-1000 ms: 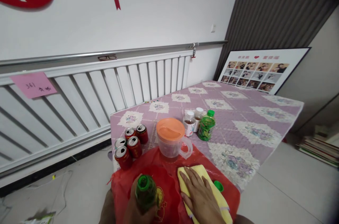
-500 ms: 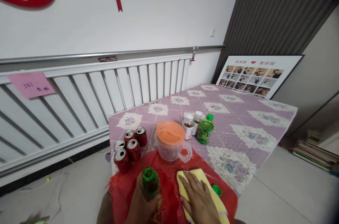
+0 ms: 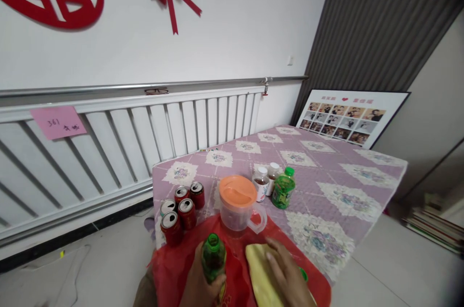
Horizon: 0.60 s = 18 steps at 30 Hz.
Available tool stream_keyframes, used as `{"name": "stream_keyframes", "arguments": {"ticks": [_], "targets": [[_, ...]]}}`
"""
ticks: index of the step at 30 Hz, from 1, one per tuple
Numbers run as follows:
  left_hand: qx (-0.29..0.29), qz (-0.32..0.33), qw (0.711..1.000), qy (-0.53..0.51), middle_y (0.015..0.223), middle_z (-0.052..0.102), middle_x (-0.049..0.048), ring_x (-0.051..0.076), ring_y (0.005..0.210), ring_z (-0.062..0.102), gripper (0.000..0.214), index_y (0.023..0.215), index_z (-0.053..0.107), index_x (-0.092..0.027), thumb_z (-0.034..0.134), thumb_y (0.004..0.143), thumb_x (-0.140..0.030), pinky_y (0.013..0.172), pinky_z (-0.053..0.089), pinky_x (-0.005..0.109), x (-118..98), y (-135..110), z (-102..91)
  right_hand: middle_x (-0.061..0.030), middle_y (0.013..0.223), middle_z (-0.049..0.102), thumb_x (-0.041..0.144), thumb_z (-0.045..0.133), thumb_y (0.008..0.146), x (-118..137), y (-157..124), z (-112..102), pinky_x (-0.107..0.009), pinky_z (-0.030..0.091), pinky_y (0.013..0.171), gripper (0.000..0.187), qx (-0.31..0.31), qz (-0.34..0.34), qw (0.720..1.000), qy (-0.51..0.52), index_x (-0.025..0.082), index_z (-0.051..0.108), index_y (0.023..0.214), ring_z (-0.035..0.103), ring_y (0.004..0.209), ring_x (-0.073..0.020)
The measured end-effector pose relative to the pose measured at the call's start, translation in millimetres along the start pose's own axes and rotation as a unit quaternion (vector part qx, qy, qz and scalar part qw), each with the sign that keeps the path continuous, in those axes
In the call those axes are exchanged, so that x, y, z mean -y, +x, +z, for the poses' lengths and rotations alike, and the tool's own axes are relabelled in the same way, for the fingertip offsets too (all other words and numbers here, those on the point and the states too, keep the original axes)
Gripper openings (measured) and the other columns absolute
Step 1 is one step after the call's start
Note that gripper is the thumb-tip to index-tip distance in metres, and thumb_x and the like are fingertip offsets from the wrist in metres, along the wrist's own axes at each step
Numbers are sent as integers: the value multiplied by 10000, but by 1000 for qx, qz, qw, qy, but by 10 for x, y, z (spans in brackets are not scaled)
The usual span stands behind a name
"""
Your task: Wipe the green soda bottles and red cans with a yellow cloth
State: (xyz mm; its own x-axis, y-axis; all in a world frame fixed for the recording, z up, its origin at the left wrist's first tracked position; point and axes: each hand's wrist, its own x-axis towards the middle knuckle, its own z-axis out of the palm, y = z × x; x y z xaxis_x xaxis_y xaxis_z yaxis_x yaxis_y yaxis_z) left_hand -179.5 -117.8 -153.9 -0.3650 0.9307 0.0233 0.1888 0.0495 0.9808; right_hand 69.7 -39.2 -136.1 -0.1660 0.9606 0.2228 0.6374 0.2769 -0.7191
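My left hand [image 3: 203, 280] is wrapped round an uncapped green bottle [image 3: 213, 258], which stands nearly upright over the red plastic sheet [image 3: 174, 268]. My right hand [image 3: 286, 268] grips the right side of a folded yellow cloth [image 3: 259, 268], thumb on top; its fingers are slightly blurred. A green cap [image 3: 303, 274] lies just right of that hand, partly covered by it. Beyond both hands stands a clear plastic jug [image 3: 232, 217] with an orange lid [image 3: 237, 191], its handle to the right.
Several opened red cans [image 3: 186, 212] are grouped at the table's left. Behind the jug's right side are two white-capped bottles [image 3: 261, 183] and a green-capped bottle [image 3: 283, 191]. A floral cloth [image 3: 308, 186] covers the table. A radiator [image 3: 174, 128] runs along the wall.
My right hand has shifted from lying flat on the yellow cloth to its right side, taking hold there. The left hand still holds the bottle. The view has tilted up slightly.
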Motion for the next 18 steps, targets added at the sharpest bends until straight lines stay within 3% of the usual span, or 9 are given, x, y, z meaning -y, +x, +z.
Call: {"name": "stream_keyframes", "arguments": {"ticks": [3,7,12,18], "targets": [[-11,-2,1000,14,1252,663,175,335,1194,622,744,1256,482,-154,704,549,-219,1062,462,435,-21,5,13,-126,1222,687,565,429,900,139,279,-143,-452,472,1037,467,-76,48,990,111,220,644,1131,623,1171,-288],[-7,-16,1000,24,1282,648,184,334,1211,612,784,1287,492,-140,718,541,-222,1070,455,414,-12,22,19,-110,1145,700,616,538,845,344,618,-206,-453,468,1012,465,-57,55,968,237,227,669,1062,616,1124,-286],[32,-19,999,32,1374,587,201,325,1276,564,872,1378,414,-119,737,575,-222,1109,414,396,94,62,15,-73,796,706,736,515,800,469,793,-23,-389,533,764,550,-23,46,952,302,210,670,759,635,802,-249],[53,-31,995,73,1419,559,168,291,1323,520,899,1422,368,-126,705,588,-142,1140,366,349,72,100,45,37,541,479,775,544,759,609,887,166,-270,394,528,577,-69,53,930,356,226,493,585,429,535,-138]]}}
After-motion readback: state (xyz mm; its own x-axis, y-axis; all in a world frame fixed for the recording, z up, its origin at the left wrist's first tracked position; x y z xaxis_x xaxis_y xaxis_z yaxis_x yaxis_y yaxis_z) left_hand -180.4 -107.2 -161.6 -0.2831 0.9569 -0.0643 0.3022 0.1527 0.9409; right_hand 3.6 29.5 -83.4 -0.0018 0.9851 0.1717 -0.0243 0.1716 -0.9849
